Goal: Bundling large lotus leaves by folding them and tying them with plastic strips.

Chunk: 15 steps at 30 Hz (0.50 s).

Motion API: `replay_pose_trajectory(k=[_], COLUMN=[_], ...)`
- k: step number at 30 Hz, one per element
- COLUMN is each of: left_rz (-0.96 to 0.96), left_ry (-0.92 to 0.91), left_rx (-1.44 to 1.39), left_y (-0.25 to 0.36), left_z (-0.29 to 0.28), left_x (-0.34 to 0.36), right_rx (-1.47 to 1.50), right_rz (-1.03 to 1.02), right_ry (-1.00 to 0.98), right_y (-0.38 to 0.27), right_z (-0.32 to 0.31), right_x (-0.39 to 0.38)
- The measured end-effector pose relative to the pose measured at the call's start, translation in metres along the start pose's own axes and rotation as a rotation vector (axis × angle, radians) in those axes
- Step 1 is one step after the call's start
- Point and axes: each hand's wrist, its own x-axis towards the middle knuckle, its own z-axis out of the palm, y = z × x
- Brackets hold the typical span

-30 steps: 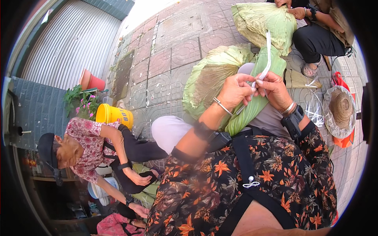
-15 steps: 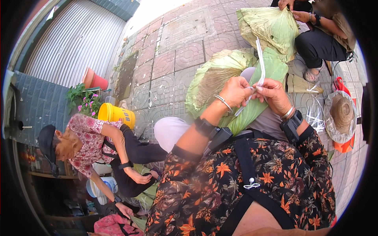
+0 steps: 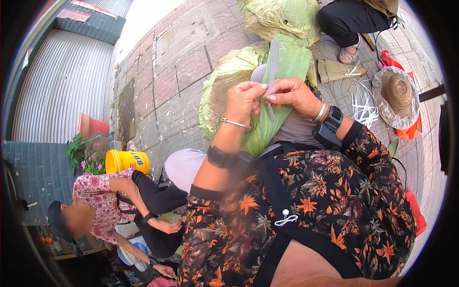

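A long green bundle of folded leaf [image 3: 295, 56], likely lotus, lies across my lap. A white flat strip [image 3: 274, 60] stands up from it, with a short end below my fingers. My left hand [image 3: 243, 103] is closed, thumb and fingers pinching the strip over the bundle. My right hand [image 3: 295, 97] pinches the same strip just beside it, thumb against the fingers. Any knot between the fingertips is too small to make out. Left of the bundle spreads a large stack of dried, wrinkled leaves [image 3: 215, 98], yellow-green with a brown patch.
More large leaves [image 3: 282, 19] lie ahead, near a seated person's dark trousers [image 3: 351, 21]. At right are a tied leaf packet [image 3: 339, 71], loose white strips [image 3: 364, 109] and a straw hat [image 3: 397, 91]. Another person [image 3: 110, 196] sits at left beside a yellow bucket [image 3: 128, 161].
The whole view has shifted, so the scene sits further left and higher. My hands stay together on the strip, which stands more upright. The far person's hands have left the view.
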Motion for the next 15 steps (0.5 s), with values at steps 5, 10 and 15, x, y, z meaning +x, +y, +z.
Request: replay_pose_trajectory(k=[5, 10, 15], left_rz=[0.264, 0.412, 0.250], left_ry=[0.150, 0.278, 0.208], left_rx=[0.011, 0.187, 0.507], left_y=[-0.004, 0.002, 0.009], left_z=[0.009, -0.003, 0.004], left_x=[0.004, 0.015, 0.014], right_rx=[0.029, 0.006, -0.035], right_rz=[0.018, -0.001, -0.008], right_ry=[0.053, 0.074, 0.077], right_y=[-0.005, -0.013, -0.021], right_z=[-0.002, -0.002, -0.006], right_x=[-0.002, 0.002, 0.000])
